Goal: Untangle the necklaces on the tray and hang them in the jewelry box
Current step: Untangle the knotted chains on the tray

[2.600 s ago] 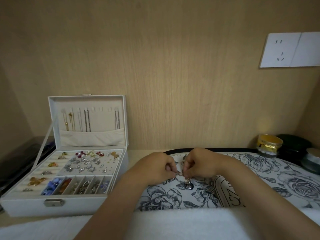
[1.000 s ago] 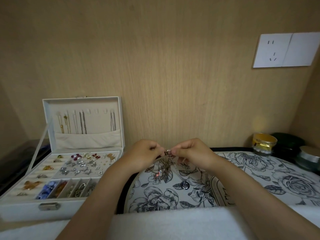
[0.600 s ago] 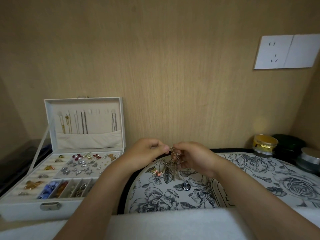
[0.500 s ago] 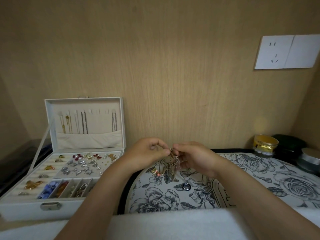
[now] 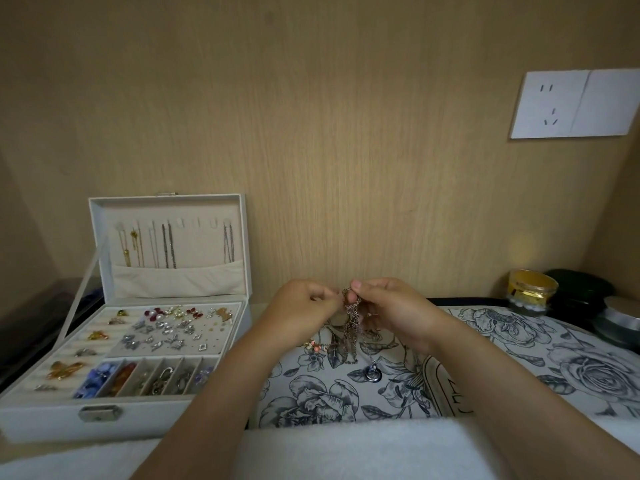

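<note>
A tangle of thin necklace chains (image 5: 350,327) hangs above the flower-printed tray (image 5: 519,344). My left hand (image 5: 304,315) and my right hand (image 5: 391,308) both pinch its top, fingertips almost touching. A ring pendant (image 5: 373,373) on one chain lies on the tray, and a strand with pink beads (image 5: 317,346) trails left. The white jewelry box (image 5: 38,422) stands open at the left. Several necklaces (image 5: 166,245) hang from hooks inside its lid.
A gold jar (image 5: 531,289), a dark round container (image 5: 581,289) and a silver-lidded tin (image 5: 623,320) stand at the back right. A white towel (image 5: 346,448) lies along the near edge. The box's lower tray (image 5: 228,308) holds earrings, brooches and beads. A wall socket (image 5: 550,103) is upper right.
Both hands have lifted the tangled chains off the tray and keep them bunched between the fingertips. The ring pendant stays on the tray.
</note>
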A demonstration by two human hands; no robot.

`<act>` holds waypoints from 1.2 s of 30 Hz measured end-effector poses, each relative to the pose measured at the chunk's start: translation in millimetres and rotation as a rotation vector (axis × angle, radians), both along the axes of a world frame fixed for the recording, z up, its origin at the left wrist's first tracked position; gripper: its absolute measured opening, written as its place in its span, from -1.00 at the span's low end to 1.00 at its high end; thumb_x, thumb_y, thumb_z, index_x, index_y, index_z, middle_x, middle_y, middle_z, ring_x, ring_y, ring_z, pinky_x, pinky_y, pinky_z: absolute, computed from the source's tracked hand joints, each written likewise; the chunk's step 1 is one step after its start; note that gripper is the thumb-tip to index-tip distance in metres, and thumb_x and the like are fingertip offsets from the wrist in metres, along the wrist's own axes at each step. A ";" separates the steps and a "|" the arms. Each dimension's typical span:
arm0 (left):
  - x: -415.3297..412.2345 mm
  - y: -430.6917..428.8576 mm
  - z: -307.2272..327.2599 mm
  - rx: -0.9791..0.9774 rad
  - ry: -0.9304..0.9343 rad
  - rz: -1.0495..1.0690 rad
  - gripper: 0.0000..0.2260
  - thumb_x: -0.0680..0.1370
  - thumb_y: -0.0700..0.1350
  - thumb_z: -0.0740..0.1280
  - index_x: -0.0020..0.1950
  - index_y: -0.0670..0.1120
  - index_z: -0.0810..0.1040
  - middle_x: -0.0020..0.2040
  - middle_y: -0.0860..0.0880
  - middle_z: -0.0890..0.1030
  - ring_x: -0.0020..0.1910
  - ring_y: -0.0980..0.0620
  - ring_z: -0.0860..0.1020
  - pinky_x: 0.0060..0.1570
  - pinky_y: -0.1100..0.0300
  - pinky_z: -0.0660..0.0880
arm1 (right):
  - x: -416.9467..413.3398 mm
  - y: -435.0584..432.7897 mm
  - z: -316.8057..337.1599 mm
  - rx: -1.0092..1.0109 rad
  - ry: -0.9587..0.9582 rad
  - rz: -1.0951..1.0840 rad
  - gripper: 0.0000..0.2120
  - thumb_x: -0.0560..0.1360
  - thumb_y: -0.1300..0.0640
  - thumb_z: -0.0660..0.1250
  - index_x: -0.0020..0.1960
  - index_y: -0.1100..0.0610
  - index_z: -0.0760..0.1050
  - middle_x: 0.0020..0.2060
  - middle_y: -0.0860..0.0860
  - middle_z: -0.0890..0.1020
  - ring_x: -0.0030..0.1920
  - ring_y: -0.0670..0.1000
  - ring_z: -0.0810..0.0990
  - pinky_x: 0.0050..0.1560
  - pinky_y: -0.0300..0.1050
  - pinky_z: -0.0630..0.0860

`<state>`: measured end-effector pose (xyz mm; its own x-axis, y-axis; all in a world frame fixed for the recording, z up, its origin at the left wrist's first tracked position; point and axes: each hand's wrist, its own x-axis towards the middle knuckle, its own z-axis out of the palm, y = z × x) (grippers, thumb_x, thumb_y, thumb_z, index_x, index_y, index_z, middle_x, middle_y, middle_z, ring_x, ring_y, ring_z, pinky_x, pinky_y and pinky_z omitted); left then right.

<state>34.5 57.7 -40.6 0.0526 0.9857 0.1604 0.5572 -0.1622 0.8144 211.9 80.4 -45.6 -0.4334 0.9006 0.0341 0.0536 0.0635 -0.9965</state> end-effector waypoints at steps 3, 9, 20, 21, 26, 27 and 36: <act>1.4 -2.3 1.4 -0.050 -0.058 0.028 -0.84 0.50 0.11 0.45 -0.05 0.07 0.73 -0.05 0.17 0.70 -0.05 0.26 0.60 -0.09 0.30 0.46 | 0.6 1.0 0.2 0.022 -0.010 -0.014 -0.70 0.65 0.07 0.23 -0.18 0.13 0.60 -0.29 -0.03 0.58 -0.28 -0.06 0.48 -0.20 -0.19 0.51; 4.8 -4.0 -0.7 -0.079 -0.193 0.029 -0.93 0.50 -0.01 0.47 -0.13 0.02 0.72 -0.16 0.10 0.72 -0.07 0.15 0.66 -0.01 0.21 0.55 | 1.3 2.7 -1.3 0.031 -0.040 -0.001 -0.70 0.64 0.04 0.26 -0.20 0.10 0.62 -0.29 -0.04 0.60 -0.27 -0.05 0.51 -0.15 -0.14 0.51; 0.5 0.4 -4.3 -0.166 -0.244 0.129 -0.91 0.52 -0.09 0.37 -0.16 -0.06 0.62 -0.24 0.00 0.62 -0.28 0.09 0.54 -0.33 0.24 0.37 | -2.7 1.0 -5.9 -0.019 -0.127 -0.132 -0.81 0.52 0.04 0.45 -0.13 0.17 0.68 -0.31 0.03 0.67 -0.38 -0.04 0.57 -0.22 -0.13 0.52; -1.3 0.9 -5.9 -0.117 -0.147 0.127 -0.89 0.52 -0.07 0.37 -0.19 -0.03 0.61 -0.26 0.05 0.61 -0.29 0.11 0.54 -0.30 0.24 0.38 | -3.0 1.3 -5.6 -0.008 -0.115 -0.156 -0.81 0.52 0.05 0.45 -0.11 0.19 0.69 -0.28 0.03 0.69 -0.39 -0.05 0.57 -0.22 -0.15 0.54; -7.6 -1.2 -5.6 0.086 0.402 -0.002 -0.89 0.57 0.01 0.33 -0.16 0.10 0.54 -0.18 0.12 0.61 -0.19 0.14 0.57 -0.15 0.14 0.54 | -7.4 0.6 -6.6 -0.003 -0.118 -0.137 -0.75 0.58 0.04 0.38 -0.12 0.22 0.62 -0.29 0.06 0.62 -0.37 -0.02 0.55 -0.21 -0.12 0.53; -8.1 -2.0 -3.9 0.104 0.454 -0.010 -0.92 0.57 0.00 0.33 -0.13 0.09 0.55 -0.17 0.12 0.61 -0.19 0.14 0.57 -0.14 0.13 0.55 | -8.0 -0.1 -6.2 0.007 -0.138 -0.122 -0.73 0.58 0.03 0.37 -0.12 0.24 0.61 -0.33 0.06 0.58 -0.39 -0.02 0.53 -0.21 -0.12 0.50; -6.9 -0.6 4.4 -0.013 0.107 0.029 -0.90 0.56 -0.08 0.31 -0.12 -0.03 0.58 -0.14 -0.02 0.68 -0.19 0.04 0.61 -0.15 0.13 0.53 | 1.9 2.4 -7.4 0.074 -0.340 -0.072 -0.78 0.51 -0.03 0.46 -0.19 0.08 0.56 -0.43 -0.04 0.45 -0.37 -0.03 0.35 -0.30 -0.13 0.31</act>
